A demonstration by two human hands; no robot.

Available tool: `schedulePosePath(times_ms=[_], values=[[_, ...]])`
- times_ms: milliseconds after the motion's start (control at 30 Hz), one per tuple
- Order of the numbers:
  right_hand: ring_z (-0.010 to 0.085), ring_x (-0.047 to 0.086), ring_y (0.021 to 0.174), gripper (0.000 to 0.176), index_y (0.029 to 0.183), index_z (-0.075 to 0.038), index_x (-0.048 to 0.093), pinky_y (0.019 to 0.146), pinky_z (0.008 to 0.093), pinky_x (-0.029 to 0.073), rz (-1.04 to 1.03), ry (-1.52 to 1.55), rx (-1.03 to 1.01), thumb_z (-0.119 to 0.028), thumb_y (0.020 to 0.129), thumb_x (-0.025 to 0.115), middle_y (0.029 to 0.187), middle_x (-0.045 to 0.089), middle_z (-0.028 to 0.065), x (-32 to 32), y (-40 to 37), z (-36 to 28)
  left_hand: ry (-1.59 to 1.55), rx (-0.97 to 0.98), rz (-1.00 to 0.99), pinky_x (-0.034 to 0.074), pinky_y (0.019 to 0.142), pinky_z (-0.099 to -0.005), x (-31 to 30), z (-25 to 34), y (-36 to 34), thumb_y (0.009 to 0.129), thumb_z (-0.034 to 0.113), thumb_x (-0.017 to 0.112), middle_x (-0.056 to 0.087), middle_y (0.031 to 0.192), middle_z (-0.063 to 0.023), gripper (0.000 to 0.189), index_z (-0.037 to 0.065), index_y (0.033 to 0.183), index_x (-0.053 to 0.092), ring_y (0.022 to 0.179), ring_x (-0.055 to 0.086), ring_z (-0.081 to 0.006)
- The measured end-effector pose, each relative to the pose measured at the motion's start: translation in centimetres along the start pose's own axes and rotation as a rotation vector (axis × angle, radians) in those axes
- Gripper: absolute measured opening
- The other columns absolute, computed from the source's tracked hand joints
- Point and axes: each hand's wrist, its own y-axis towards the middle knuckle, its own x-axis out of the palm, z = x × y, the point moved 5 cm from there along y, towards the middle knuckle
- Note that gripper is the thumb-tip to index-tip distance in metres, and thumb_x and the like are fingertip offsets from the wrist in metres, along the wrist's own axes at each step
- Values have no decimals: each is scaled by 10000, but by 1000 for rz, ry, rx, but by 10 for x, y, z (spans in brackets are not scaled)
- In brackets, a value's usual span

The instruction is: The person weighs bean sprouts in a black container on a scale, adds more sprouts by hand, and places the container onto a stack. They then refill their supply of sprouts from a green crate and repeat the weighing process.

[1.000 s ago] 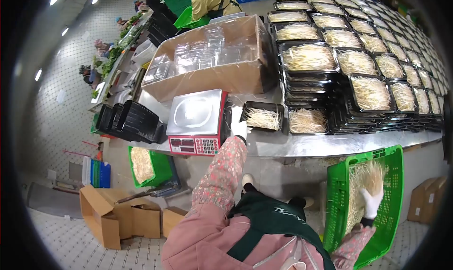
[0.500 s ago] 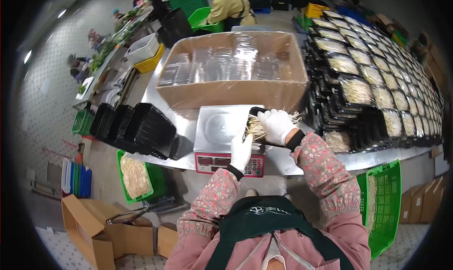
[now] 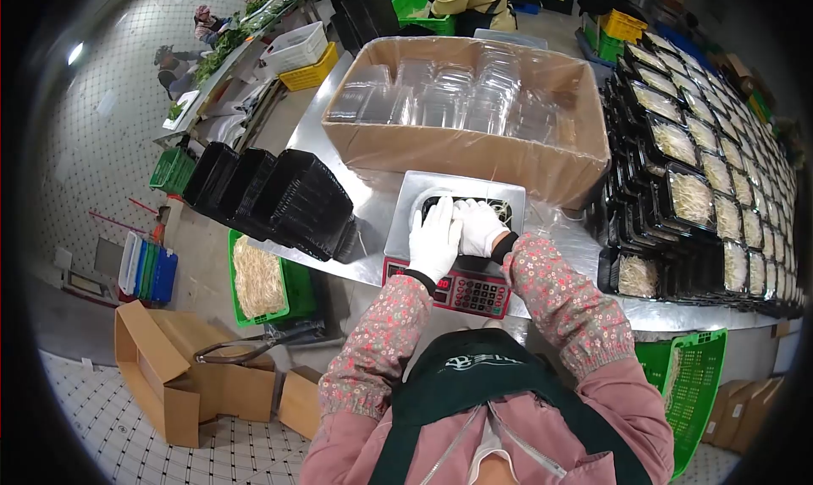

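A digital scale [image 3: 408, 195] with a silver platform and a red keypad front stands before me, its display lit red. On the platform sits a black plastic tray [image 3: 506, 224] with some pale bean sprouts [image 3: 500, 209] showing at its right end. My left hand [image 3: 435, 241], in a white glove, lies with fingers stretched over the tray's left part. Beside it, my gloved right hand [image 3: 479, 228] rests flat on the tray's middle and right, fingers pointing away from me. Most of the tray's contents are hidden under both hands.
Behind the scale is a cardboard box [image 3: 474, 150] of clear plastic lids. Nested black trays [image 3: 301, 201] lean at the left; filled sprout trays [image 3: 673, 142] are stacked high at the right. Green crates with sprouts [image 3: 258, 282] stand below. A co-worker [image 3: 474, 2] is at the back.
The tray has moved left from the scale's right side onto its platform. My right hand has come off its loose sprouts, and both hands now lie flat over it. The view has shifted.
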Motion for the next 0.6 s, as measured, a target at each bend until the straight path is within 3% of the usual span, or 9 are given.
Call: schedulePosePath(times_ms=[133,167,200,367,433,467,500,600], values=[[389,545,1172,843,1355,0,479,1019,420,434,-22,525,1,-421,690,783,1273,565,235,-14,-6,17,-261,-201,-7,377,1057,-455,7,-12,-2,971,247,498,597,1309,-171,447,50,1371,519,1187,556,-343],[371,510,1257,967,1431,18,389,1069,387,402,-13,585,-19,-401,678,827,1354,522,253,-24,-15,21,-298,-231,-22,368,1065,-463,5,-12,-2,966,245,507,595,1310,-176,452,56,1376,515,1205,552,-325],[336,528,1251,983,1468,17,331,1072,370,401,10,719,-76,-329,696,833,1353,529,249,-20,-18,29,-335,-263,-38,358,1073,-470,3,-13,-2,960,242,517,593,1312,-180,457,61,1380,512,1223,548,-308],[285,519,1272,793,1410,38,437,1088,355,387,75,772,-110,-191,745,803,1393,519,217,-86,-59,55,-678,-336,-76,266,1158,-391,-5,-33,0,960,211,555,467,1459,-178,526,146,1467,435,1391,380,-321],[241,453,1344,800,1445,31,403,1120,347,353,125,1005,-28,-114,765,796,1470,460,169,-104,-82,74,-946,-389,-40,243,1174,-362,-14,-47,3,988,167,522,438,1490,-183,525,54,1482,385,1420,357,-288],[234,445,1353,797,1463,21,379,1126,348,347,171,955,-33,-107,791,787,1476,457,152,-101,-93,94,-1065,-401,-4,246,1173,-351,-22,-54,5,1001,151,506,425,1501,-185,521,17,1484,367,1421,359,-271],[221,442,1356,797,1477,12,359,1128,350,345,191,1155,14,-102,808,778,1479,454,137,-104,-104,105,-1086,-467,-18,269,1164,-332,-36,-57,8,1014,134,488,408,1512,-181,518,-35,1481,338,1406,380,-236],[232,435,1360,791,1462,12,382,1138,356,334,267,962,194,-138,803,792,1489,438,144,-115,-133,134,-1007,-397,-37,267,1164,-332,-49,-70,14,1021,155,488,418,1502,-187,522,-16,1490,335,1406,381,-252]])
